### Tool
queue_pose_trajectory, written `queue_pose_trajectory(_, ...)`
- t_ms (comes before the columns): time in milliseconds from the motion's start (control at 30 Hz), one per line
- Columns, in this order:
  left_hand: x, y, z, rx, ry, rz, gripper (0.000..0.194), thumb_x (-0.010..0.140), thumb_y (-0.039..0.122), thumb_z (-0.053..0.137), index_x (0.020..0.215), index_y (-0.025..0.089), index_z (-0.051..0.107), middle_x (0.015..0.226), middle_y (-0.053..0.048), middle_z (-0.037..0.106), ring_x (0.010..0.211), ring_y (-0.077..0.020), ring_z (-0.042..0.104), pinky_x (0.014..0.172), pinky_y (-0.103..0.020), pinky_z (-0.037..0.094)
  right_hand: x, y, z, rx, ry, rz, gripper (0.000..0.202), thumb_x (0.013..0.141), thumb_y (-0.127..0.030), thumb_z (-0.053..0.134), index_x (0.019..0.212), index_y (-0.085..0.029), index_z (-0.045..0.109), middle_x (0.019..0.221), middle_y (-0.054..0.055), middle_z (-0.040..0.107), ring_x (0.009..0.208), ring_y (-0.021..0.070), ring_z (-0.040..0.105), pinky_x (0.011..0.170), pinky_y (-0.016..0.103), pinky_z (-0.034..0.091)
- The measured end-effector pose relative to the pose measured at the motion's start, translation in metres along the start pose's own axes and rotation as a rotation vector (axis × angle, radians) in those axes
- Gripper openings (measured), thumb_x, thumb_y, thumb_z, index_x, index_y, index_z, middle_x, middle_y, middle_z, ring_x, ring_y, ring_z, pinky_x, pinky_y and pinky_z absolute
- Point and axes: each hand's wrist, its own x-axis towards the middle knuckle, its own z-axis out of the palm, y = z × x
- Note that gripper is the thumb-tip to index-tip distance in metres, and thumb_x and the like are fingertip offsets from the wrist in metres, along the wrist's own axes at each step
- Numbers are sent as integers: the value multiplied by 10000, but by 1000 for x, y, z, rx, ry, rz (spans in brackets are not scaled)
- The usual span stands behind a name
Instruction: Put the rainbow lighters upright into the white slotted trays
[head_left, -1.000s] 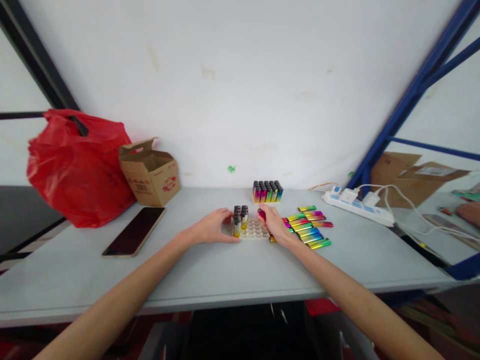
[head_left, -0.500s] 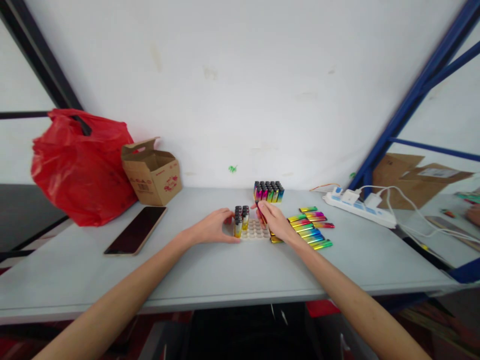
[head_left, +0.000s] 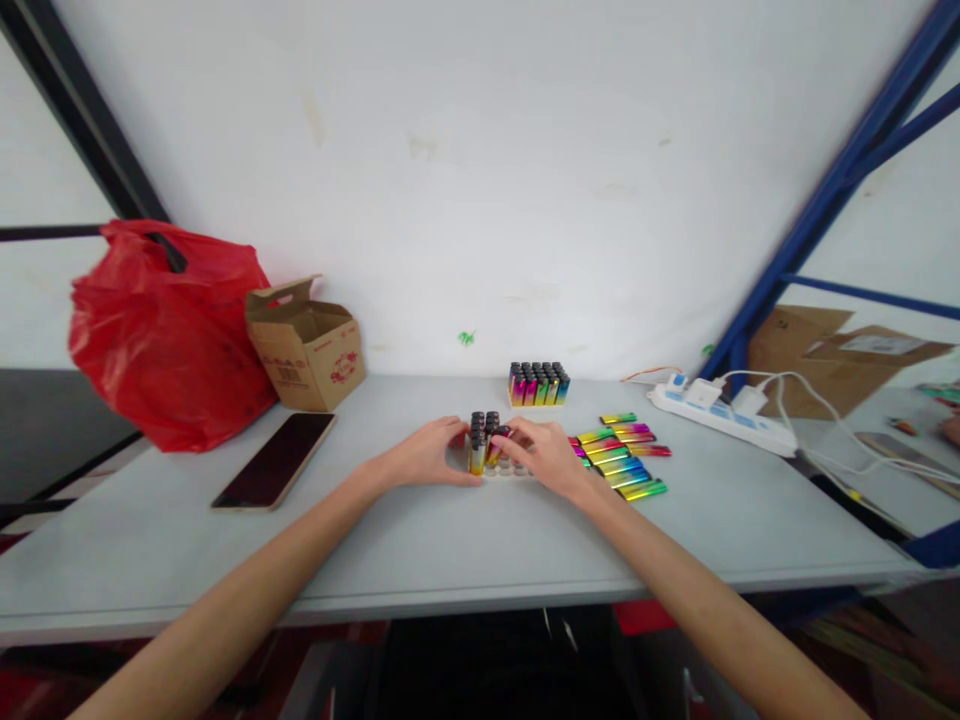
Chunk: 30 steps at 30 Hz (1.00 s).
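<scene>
One lighter [head_left: 499, 434] is pinched near its black top between the thumb and fingertips of the right hand [head_left: 553, 455], closed snugly around it with next to no gap. It sits over the pale holed tray [head_left: 514, 469], just beside the standing lighters [head_left: 478, 455] at the tray's left end, around the middle of the table [head_left: 405, 545] from side to side and farther from the near edge than from the far one. The left hand [head_left: 426, 456] is curved wide open around that end, thumb by the tray's near left corner, fingers beyond; whether it presses on anything I cannot tell.

As I judge it, the step in hand is guiding the lighter at one of the openings; how deep its lower end goes is hidden. Bringing it into line with its neighbours calls for tipping the top leftward, gently, so they are not knocked.

Its long axis leans: black top up and to the right, lower end down and to the left, while the neighbours look upright. Right of the right hand, loose lighters [head_left: 619, 465] lie flat, most pointing across the table at a slight slant. Close to the far edge, a packed block of lighters [head_left: 538, 388] stands upright.
</scene>
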Motion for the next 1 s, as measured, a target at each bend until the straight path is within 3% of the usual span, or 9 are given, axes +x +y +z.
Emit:
queue_pose_trajectory(233,0,-2,1,16,-10,1,598,713,711,794,983,199,642,1006,-78,690,920,-281,651,791,-366,510,0,4,7,-255,-70,-64,286,1046,-470,600,1017,-199,688,783,43,729,636,182,635,595,279,401)
queue_pose_trajectory(367,0,-1,1,22,6,-9,589,700,710,802,962,207,641,1010,-75,696,914,-282,658,797,-368,514,1,3,0,-379,-69,-85,357,1013,-525,635,892,-193,684,815,63,728,720,197,650,653,286,409)
queue_pose_trajectory(533,0,3,-2,34,-11,-38,613,685,735,790,956,204,650,991,-73,690,895,-285,667,801,-369,521,1,22,-43,-368,-18,-52,340,1116,-361,436,988,-193,703,949,80,757,899,212,694,835,311,492)
queue_pose_trajectory(633,0,3,-3,38,-18,-51,610,682,741,783,943,206,651,988,-72,689,887,-281,665,803,-371,526,-7,50,-82,-432,-21,37,252,1058,-246,499,1064,-179,741,1086,117,777,1019,249,714,961,378,522)
queue_pose_trajectory(767,0,1,-1,38,-20,-54,642,682,751,782,987,201,655,1027,-86,692,919,-290,664,836,-385,533,-29,84,-124,-510,-180,214,277,923,-127,606,1123,-180,791,1191,129,785,1121,282,723,1043,407,524)
queue_pose_trajectory(900,0,0,0,40,-22,-54,638,685,751,779,991,206,654,1032,-87,693,927,-291,666,839,-379,536,-42,99,-138,-576,-256,268,233,904,-181,659,1079,-180,813,1154,132,791,1082,299,727,1003,395,535)
queue_pose_trajectory(1000,-1,1,-2,42,-21,-61,623,682,752,776,966,212,652,1014,-80,692,905,-281,665,818,-370,535,-41,99,-136,-557,-190,216,177,902,-220,667,999,-183,810,1045,122,779,975,265,717,933,366,548)
